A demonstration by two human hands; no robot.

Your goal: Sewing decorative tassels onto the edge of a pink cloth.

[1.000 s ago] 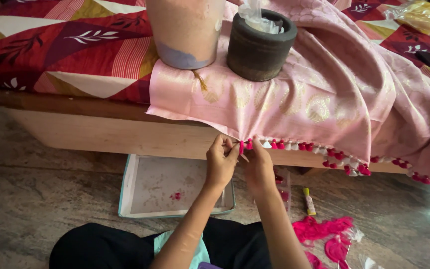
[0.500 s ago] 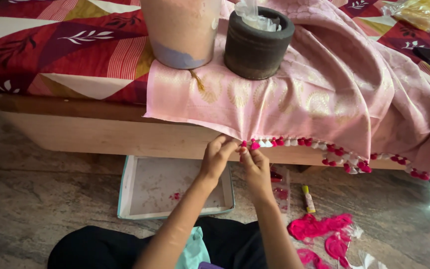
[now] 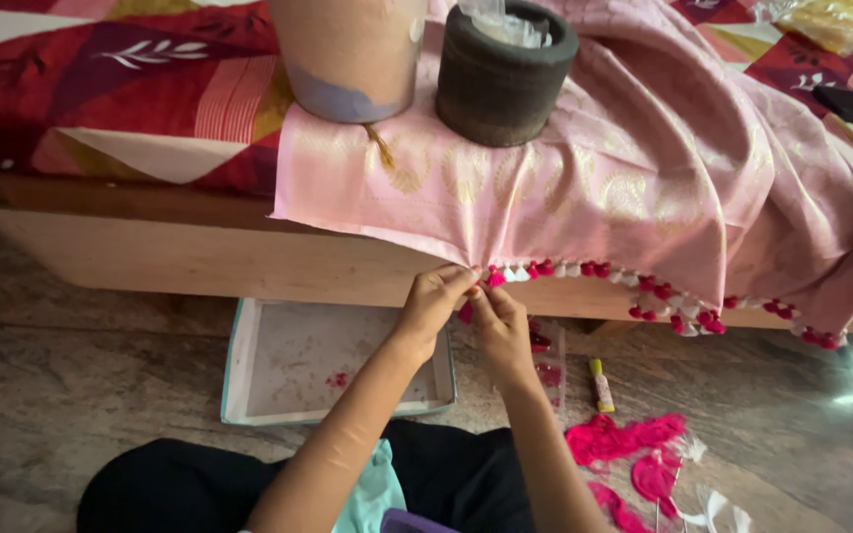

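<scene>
A pink patterned cloth (image 3: 584, 188) hangs over the edge of a wooden bed, its lower hem lined with small red and white tassels (image 3: 644, 291). My left hand (image 3: 433, 301) pinches the hem at its left end of the tassel row. My right hand (image 3: 498, 321) is pressed close beside it, fingers closed on the same spot of the hem, where a red tassel (image 3: 495, 279) shows. What is between the fingertips is too small to make out.
A dark round container (image 3: 505, 74) and a tan pot (image 3: 349, 59) stand on the cloth on the bed. On the floor lie a shallow white tray (image 3: 249, 365), a small yellow tube (image 3: 601, 385), a clear box of red bits (image 3: 548, 360) and pink thread scraps (image 3: 624, 439).
Both hands stay at the hem. The view has shifted slightly, and the hands sit a little higher against the edge than a second ago.
</scene>
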